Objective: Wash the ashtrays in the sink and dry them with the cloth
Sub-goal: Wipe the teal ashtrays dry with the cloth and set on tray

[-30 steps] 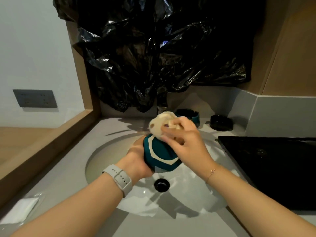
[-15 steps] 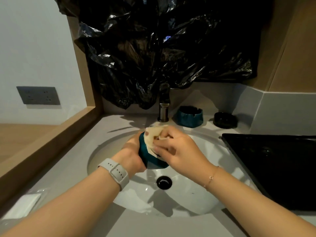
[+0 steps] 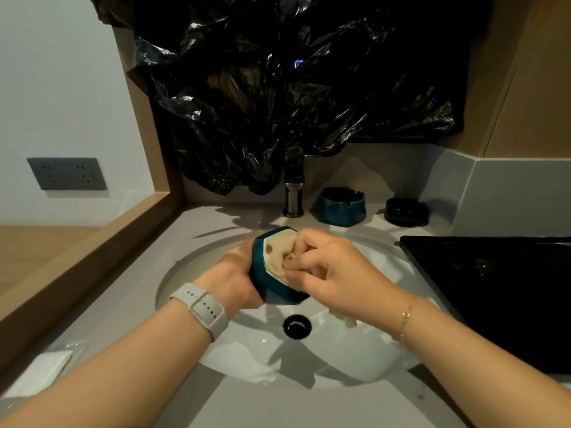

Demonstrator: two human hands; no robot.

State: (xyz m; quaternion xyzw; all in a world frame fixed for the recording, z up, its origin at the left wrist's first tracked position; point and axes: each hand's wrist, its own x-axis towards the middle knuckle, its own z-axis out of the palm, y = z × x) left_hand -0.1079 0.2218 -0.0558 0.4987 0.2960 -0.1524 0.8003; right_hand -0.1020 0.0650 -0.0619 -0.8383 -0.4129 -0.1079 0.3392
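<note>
Your left hand (image 3: 239, 274) grips the teal faceted ceramic ashtray (image 3: 275, 284) over the white round sink (image 3: 364, 359), while your right hand (image 3: 332, 274) pinches the beige cloth (image 3: 282, 256) against its underside. 2 more ashtrays, a teal ceramic one (image 3: 340, 206) and a black round one (image 3: 405, 211), sit on the grey tabletop (image 3: 123, 291) behind the sink.

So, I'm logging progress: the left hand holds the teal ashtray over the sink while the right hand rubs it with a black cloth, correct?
Nearly. The head view shows the left hand holding the teal ashtray over the sink and the right hand rubbing it, but the cloth is cream, not black.
</note>
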